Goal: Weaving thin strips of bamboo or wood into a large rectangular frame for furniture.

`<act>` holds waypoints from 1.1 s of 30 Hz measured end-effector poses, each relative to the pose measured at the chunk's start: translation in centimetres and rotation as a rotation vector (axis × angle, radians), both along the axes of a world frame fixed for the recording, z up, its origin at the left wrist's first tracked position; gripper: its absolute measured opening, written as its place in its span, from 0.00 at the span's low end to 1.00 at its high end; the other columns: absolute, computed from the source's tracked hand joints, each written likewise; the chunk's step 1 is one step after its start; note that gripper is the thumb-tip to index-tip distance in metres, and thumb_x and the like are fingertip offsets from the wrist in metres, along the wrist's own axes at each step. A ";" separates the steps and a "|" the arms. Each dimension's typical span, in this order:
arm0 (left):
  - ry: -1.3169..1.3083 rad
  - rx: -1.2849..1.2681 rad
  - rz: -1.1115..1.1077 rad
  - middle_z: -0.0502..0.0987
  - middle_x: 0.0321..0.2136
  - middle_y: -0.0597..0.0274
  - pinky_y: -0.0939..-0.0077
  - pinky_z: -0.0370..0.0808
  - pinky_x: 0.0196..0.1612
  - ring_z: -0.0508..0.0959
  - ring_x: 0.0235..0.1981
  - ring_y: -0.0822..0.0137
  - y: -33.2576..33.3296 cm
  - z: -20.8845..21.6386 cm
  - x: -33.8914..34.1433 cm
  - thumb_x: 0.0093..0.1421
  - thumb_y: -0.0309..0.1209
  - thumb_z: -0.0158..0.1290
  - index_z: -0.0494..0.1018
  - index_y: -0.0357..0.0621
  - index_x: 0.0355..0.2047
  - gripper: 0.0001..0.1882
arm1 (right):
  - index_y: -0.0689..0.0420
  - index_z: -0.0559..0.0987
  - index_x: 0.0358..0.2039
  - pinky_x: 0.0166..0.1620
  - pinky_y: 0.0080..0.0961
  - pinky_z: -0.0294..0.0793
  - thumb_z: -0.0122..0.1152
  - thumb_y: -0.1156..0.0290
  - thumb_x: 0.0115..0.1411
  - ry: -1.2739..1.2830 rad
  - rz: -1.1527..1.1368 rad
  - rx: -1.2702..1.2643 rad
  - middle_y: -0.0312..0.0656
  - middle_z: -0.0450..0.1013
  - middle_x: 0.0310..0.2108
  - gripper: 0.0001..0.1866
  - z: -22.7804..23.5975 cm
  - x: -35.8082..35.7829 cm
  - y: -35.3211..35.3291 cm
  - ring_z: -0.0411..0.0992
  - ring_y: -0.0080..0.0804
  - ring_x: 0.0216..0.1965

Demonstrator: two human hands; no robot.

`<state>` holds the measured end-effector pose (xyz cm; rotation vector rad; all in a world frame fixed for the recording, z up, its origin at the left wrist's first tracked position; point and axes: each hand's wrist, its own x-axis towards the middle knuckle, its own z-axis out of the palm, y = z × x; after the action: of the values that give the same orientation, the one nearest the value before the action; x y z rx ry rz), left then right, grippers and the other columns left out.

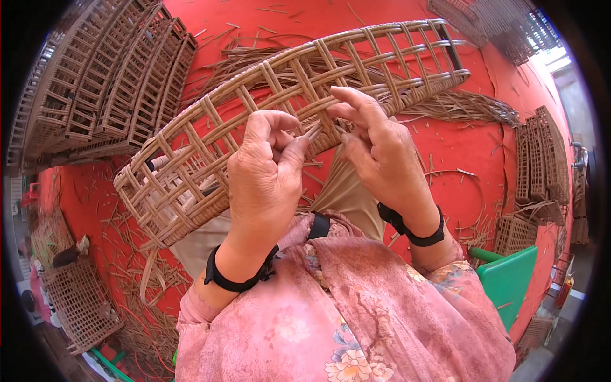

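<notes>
A long, narrow basket point(210, 146) of brown woven cane with open lattice sides lies slantwise across my lap, its right end farther away. My left hand point(268, 156) is at the basket's near side, around mid-length, thumb and forefinger pinched on a thin cane strip. Just to its right, my right hand point(382, 143) pinches at the same spot with thumb and bent fingers. A short wrapped band of cane strip point(330, 132) shows between the two sets of fingertips. The exact strip ends in the fingers are partly hidden.
Stacks of similar baskets point(121, 83) stand at the far left, with more point(541, 156) at the right. Bundles of loose cane strips point(461, 107) lie beyond the basket. Offcuts litter the red floor covering point(458, 149). A green plastic stool point(509, 280) is close on my right.
</notes>
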<state>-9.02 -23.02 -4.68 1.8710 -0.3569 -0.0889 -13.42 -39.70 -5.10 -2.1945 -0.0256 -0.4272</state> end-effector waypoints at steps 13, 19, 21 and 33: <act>0.058 -0.034 -0.034 0.74 0.29 0.71 0.86 0.72 0.36 0.72 0.30 0.82 -0.1 0.0 -0.5 0.62 0.21 0.58 0.71 0.42 0.40 0.09 | 0.54 0.67 0.61 0.39 0.37 0.77 0.53 0.84 0.56 -0.018 0.114 -0.204 0.50 0.77 0.47 0.31 -0.6 -0.2 -0.8 0.78 0.48 0.37; -0.098 0.029 -0.024 0.80 0.27 0.55 0.72 0.77 0.32 0.83 0.29 0.64 -0.6 -0.7 -1.1 0.60 0.20 0.57 0.71 0.40 0.38 0.08 | 0.55 0.70 0.57 0.37 0.37 0.76 0.55 0.82 0.56 -0.022 0.175 -0.165 0.48 0.77 0.37 0.27 -0.3 0.8 -2.3 0.77 0.48 0.34; -0.188 0.052 -0.041 0.80 0.27 0.55 0.70 0.77 0.32 0.83 0.29 0.60 -0.8 -0.9 -1.2 0.59 0.20 0.58 0.71 0.40 0.37 0.08 | 0.57 0.71 0.54 0.35 0.37 0.75 0.56 0.80 0.55 -0.012 0.197 -0.118 0.49 0.77 0.34 0.24 -0.1 0.8 -2.6 0.77 0.49 0.32; -0.338 -0.076 -0.246 0.78 0.33 0.52 0.67 0.76 0.35 0.80 0.30 0.55 -4.8 -0.3 -0.3 0.60 0.21 0.56 0.73 0.40 0.44 0.11 | 0.62 0.74 0.52 0.30 0.08 0.67 0.64 0.82 0.58 -0.096 -0.086 0.278 0.33 0.74 0.31 0.20 4.7 -4.3 -7.1 0.69 0.12 0.30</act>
<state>-9.28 -27.82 -4.95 1.7590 -0.8121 0.0760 -17.71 -46.84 -0.43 -1.9053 0.0722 -0.5499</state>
